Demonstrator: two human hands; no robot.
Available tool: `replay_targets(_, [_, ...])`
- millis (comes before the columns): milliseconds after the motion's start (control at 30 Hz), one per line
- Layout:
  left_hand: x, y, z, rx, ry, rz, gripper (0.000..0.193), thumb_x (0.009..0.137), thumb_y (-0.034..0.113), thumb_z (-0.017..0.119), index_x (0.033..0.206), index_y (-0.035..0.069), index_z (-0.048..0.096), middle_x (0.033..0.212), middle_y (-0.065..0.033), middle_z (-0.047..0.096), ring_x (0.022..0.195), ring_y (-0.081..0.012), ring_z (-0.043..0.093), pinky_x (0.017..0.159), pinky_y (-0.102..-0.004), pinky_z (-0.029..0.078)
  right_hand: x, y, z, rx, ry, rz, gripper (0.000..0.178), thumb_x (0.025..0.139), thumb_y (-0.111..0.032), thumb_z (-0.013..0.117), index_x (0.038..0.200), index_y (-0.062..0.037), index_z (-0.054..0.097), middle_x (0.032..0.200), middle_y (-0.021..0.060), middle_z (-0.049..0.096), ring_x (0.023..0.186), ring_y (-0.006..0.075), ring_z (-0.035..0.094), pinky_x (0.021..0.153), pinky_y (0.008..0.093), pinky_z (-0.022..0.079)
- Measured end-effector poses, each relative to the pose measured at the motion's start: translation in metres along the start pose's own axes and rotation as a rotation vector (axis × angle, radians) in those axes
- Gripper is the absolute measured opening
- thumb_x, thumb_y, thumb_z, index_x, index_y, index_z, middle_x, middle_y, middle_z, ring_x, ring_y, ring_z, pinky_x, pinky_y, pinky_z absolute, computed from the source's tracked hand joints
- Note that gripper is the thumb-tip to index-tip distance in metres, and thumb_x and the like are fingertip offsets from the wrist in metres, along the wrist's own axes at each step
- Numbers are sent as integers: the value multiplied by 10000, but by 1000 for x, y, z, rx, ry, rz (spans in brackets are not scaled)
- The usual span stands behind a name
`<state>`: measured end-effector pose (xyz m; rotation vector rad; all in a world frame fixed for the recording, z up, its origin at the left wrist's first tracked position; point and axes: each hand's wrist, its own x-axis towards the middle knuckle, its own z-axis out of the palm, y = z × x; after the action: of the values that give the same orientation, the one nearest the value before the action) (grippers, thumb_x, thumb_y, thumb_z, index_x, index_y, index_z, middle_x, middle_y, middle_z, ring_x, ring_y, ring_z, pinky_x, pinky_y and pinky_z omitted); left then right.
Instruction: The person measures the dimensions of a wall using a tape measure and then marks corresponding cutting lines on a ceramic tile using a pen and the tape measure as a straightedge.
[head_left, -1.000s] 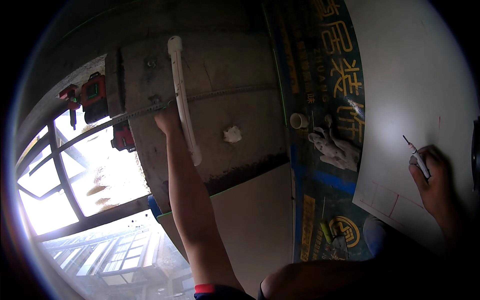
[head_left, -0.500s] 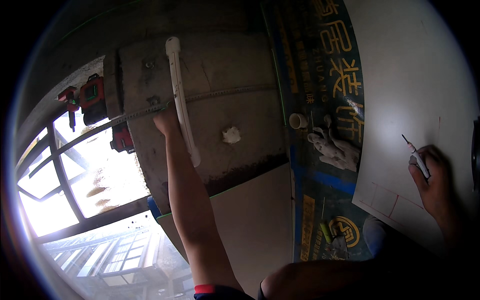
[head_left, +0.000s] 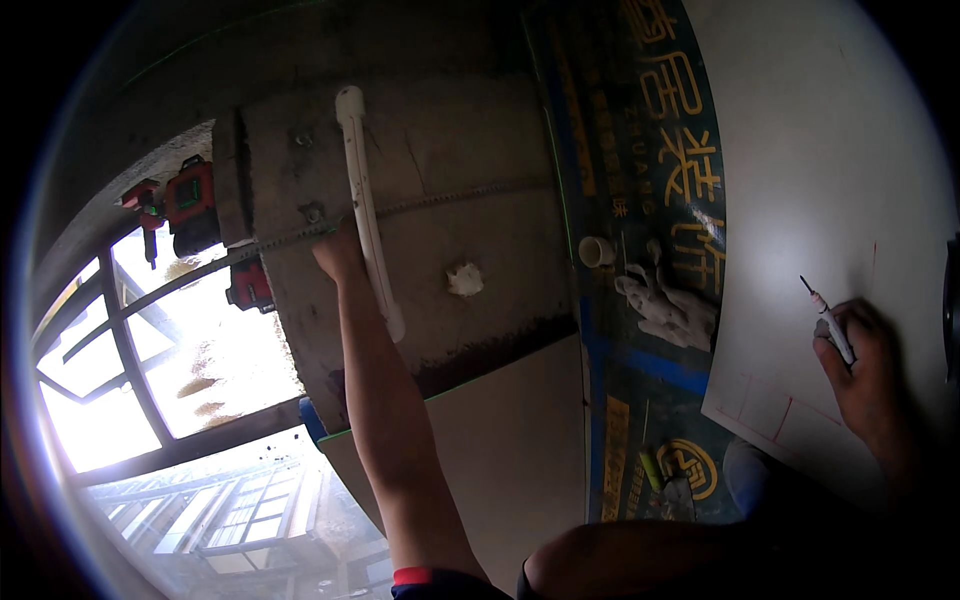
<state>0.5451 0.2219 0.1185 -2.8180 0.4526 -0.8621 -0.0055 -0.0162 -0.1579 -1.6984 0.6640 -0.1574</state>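
My left hand (head_left: 338, 250) reaches out to a bare grey wall, its fingers closed on a long measuring tape (head_left: 460, 195). The tape stretches sideways across the wall and past a window opening at the left. Just right of this hand, a white pipe (head_left: 364, 190) stands along the wall, crossing the tape's line. My right hand (head_left: 868, 370) grips a slim white marking pen (head_left: 832, 328) with a thin dark tip pointing up and left. It rests over a large white board (head_left: 770, 200) bearing several red lines (head_left: 787, 418).
A red laser level (head_left: 190, 195) and another red device (head_left: 248, 284) sit by the window (head_left: 150, 385) at left. On the green printed sheet (head_left: 680, 150) are a white cup (head_left: 597, 251), crumpled pale gloves (head_left: 668, 300) and a yellow-green handled tool (head_left: 652, 470). A whitish patch (head_left: 465, 279) marks the wall.
The view has shifted slightly, so the wall, pipe and tape sit a little lower. Both hands keep their grips, and no object has clearly moved.
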Motion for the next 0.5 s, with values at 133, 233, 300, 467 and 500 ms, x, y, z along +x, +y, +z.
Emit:
replay_targets(133, [-4,6,-6,-12,-22,-10,565,772,432,668,1146,9,644,1143,-259,641,1100,-418,592,878,-470,475,2,-4,-4,-23,-9,-21,94,849,-34,612,852,32,545,861,164,538,779,332,557,708,397,440])
replay_targets(233, [0,5,-4,-26,-10,-36,545,784,409,660,1158,13,641,1158,-251,640,1107,-414,590,883,-467,473,-1,-7,-7,-21,5,-30,91,844,-32,614,844,31,548,857,165,540,772,334,558,700,399,441])
replay_targets(300, [1,3,2,-9,-20,17,531,789,391,657,1160,11,640,1159,-251,640,1107,-415,590,884,-467,472,0,-7,-6,-29,7,-36,91,842,-31,615,842,31,549,855,165,540,769,333,557,695,399,440])
replay_targets(467, [0,-8,4,-15,1,127,504,785,375,660,1103,-16,656,1106,-239,663,1050,-413,618,852,-459,488,3,-6,-5,-31,-22,-43,98,842,-36,618,843,35,551,853,163,538,767,326,556,687,396,436])
replay_targets(500, [3,-4,4,-3,-7,138,491,784,374,661,1078,-19,666,1083,-237,672,1028,-414,628,839,-459,495,1,-7,-8,-31,-11,-41,101,842,-37,620,844,36,550,853,162,536,765,322,555,686,395,435])
